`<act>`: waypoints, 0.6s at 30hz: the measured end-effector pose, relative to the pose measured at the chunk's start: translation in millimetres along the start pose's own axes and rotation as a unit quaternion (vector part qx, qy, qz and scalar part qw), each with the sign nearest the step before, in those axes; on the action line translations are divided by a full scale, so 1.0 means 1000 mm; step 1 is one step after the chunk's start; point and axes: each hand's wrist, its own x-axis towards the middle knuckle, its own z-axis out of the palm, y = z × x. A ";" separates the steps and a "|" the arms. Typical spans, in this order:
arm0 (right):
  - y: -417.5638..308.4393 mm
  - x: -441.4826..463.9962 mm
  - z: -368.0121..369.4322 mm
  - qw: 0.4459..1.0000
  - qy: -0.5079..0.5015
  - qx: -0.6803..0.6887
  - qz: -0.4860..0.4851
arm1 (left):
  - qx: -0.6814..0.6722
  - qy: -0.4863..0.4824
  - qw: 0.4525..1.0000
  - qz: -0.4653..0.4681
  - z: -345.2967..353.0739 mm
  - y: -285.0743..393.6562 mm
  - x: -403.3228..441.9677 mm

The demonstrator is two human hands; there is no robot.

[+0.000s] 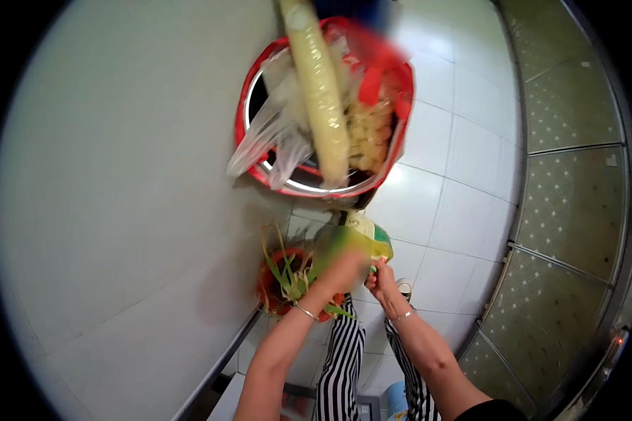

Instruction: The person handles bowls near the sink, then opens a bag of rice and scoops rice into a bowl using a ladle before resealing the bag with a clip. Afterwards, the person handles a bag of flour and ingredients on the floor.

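Note:
My left hand [344, 270] is smeared by motion at the lower middle, over a green and yellow item [333, 244] that is also blurred. Whether its fingers are closed on that item cannot be made out. Close by on the right, my right hand [381, 277] is closed in a pinch at the edge of a yellow-green bag or sheet [379, 250]. Just beyond both hands is a white and green container [361, 224]. A potted plant with long green leaves [295, 284] stands beside my left wrist.
A red-rimmed round container [241, 112] ahead holds a long pale wrapped item [319, 91], clear plastic bags [281, 126] and yellowish round pieces [372, 133]. A pale wall [119, 175] is on the left, patterned panels [569, 203] on the right, white floor tiles [463, 189] between.

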 end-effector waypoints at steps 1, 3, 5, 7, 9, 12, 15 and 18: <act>-0.003 -0.008 -0.010 1.000 0.001 0.004 -0.010 | 0.033 0.020 0.999 0.025 0.008 0.011 0.002; -0.006 -0.030 -0.030 0.997 0.037 0.023 -0.062 | 0.040 0.011 0.997 0.067 0.015 0.037 0.005; -0.015 -0.061 -0.048 0.995 0.043 0.015 -0.084 | 0.048 0.002 0.993 0.112 0.017 0.069 0.006; -0.028 -0.098 -0.067 0.993 0.049 0.009 -0.111 | 0.049 -0.027 0.992 0.114 0.018 0.109 0.006; -0.037 -0.141 -0.083 0.991 0.069 0.003 -0.118 | 0.049 -0.027 0.987 0.148 0.016 0.152 0.001; -0.053 -0.214 -0.097 0.985 0.105 0.016 -0.139 | 0.028 -0.024 0.980 0.198 0.006 0.221 -0.010; -0.078 -0.313 -0.092 0.986 0.082 0.016 -0.147 | 0.030 -0.038 0.972 0.230 -0.019 0.290 -0.024; -0.095 -0.404 -0.094 0.986 0.062 0.039 -0.149 | -0.019 -0.004 0.943 0.332 -0.057 0.352 -0.038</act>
